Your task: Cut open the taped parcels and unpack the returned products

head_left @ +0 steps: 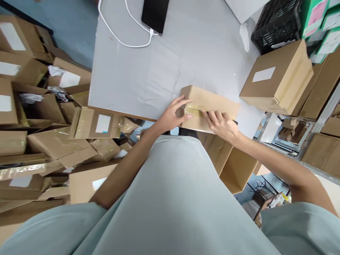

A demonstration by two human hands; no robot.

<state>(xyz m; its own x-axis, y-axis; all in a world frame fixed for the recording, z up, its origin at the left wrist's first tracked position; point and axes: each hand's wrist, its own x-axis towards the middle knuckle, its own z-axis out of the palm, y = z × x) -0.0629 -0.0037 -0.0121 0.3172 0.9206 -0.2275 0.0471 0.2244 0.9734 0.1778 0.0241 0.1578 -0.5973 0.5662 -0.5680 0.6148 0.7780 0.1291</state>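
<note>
A small cardboard box (212,97) lies near the front edge of the grey table (138,78), with clear tape (193,108) along its top seam. My left hand (171,115) grips the box's left end, fingers and thumb curved over the taped corner. In my right hand (222,124) is a box cutter (235,122), the end of its dark handle sticking out behind my fist. Its thin blade points left and meets the tape at the seam. My fingers hide most of the handle.
A phone (155,16) with a white cable (130,46) lies at the table's far side. A larger closed carton (276,74) and a black crate (277,26) stand right. Opened cartons (58,141) are heaped at left. An open box (237,170) sits below the table edge.
</note>
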